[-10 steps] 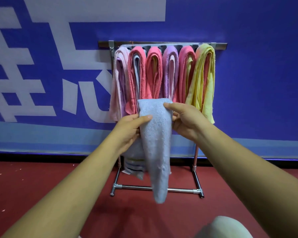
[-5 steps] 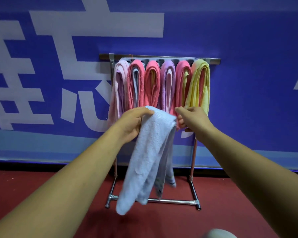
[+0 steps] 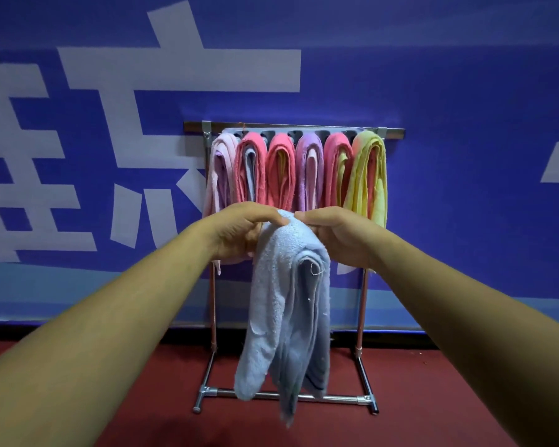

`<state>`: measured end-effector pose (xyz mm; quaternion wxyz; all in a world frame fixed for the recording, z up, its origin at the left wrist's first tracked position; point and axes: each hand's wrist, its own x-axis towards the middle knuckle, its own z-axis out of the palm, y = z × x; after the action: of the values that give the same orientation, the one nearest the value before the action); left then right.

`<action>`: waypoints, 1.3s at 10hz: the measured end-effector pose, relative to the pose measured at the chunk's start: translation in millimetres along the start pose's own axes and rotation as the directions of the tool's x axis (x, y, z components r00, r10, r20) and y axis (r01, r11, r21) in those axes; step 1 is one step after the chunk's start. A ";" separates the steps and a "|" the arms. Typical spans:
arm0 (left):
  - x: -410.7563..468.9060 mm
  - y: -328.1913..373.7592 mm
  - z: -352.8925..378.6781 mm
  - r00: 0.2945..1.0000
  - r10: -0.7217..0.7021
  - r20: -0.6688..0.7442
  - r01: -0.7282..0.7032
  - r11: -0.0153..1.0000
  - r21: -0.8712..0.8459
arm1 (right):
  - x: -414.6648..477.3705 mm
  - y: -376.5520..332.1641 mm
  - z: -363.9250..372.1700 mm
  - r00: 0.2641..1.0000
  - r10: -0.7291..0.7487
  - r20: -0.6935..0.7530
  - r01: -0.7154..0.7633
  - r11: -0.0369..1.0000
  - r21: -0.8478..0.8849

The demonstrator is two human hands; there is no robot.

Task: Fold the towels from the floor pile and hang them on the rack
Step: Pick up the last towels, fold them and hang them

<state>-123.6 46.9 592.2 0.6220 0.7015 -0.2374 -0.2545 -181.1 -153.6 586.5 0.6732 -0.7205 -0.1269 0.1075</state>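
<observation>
Gripping blue towel (image 3: 288, 301) at its top with curled left hand (image 3: 239, 230) and right hand (image 3: 339, 237) before rack (image 3: 394, 133); behind, white wall lettering (image 3: 181, 69) (cropped, unreadable).

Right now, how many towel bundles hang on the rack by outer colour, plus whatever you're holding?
Pale pink bundle: 1
Coral-pink bundles: 3
Purple bundle: 1
Yellow bundle: 1
Light blue towel, gripped by left hand and right hand: 1
Total: 7
</observation>
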 end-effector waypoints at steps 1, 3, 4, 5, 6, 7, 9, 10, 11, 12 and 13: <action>0.0 -0.4 -1.0 1.000 0.001 -0.006 0.000 1.000 0.027 | 0.8 -2.1 -5.6 0.999 -0.003 -0.052 0.001 0.999 -0.045; 4.6 -0.3 -17.3 0.999 0.052 0.002 -0.052 0.985 0.167 | 8.2 -9.2 -16.3 0.992 -0.042 -0.121 0.039 0.999 -0.028; 13.6 2.6 -25.9 0.990 0.139 -0.041 -0.129 0.975 0.182 | 19.0 -12.3 -14.9 0.985 -0.063 -0.158 0.059 0.998 -0.031; 26.8 0.8 -36.7 0.978 0.185 -0.092 -0.167 0.970 0.177 | 37.2 -9.7 -13.8 0.987 -0.062 -0.149 0.062 0.998 -0.004; 45.0 -7.1 -54.4 0.974 0.195 -0.114 -0.174 0.969 0.175 | 66.9 0.8 -20.2 0.986 -0.062 -0.154 0.067 0.998 0.023; 68.8 -20.8 -77.3 0.975 0.188 -0.122 -0.172 0.977 0.129 | 105.7 13.2 -31.8 0.986 -0.067 -0.155 0.070 0.997 0.014; 132.3 -51.1 -131.0 0.980 0.176 -0.094 -0.171 0.984 0.057 | 192.9 39.5 -52.2 0.992 -0.040 -0.116 0.044 0.998 0.034; 156.0 -49.4 -150.9 0.988 0.130 -0.085 -0.127 0.991 0.038 | 224.9 43.3 -70.8 0.992 -0.018 -0.129 0.023 0.999 0.032; 168.4 -33.5 -164.2 0.996 0.059 -0.073 -0.058 0.998 0.015 | 238.1 30.8 -78.3 0.995 0.043 -0.095 -0.039 0.998 0.039; 175.4 -8.1 -173.8 0.998 -0.007 -0.061 0.008 1.000 0.011 | 240.3 4.4 -81.3 0.985 0.137 -0.106 -0.135 0.991 0.024; 175.4 26.0 -176.1 0.995 -0.080 -0.066 0.083 0.996 0.037 | 238.1 -24.8 -84.1 0.970 0.213 -0.113 -0.212 0.977 0.022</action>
<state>123.8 62.4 624.3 0.6043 0.7306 -0.1935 -0.2521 70.3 -153.4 620.9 0.6675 -0.7317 -0.0096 0.1377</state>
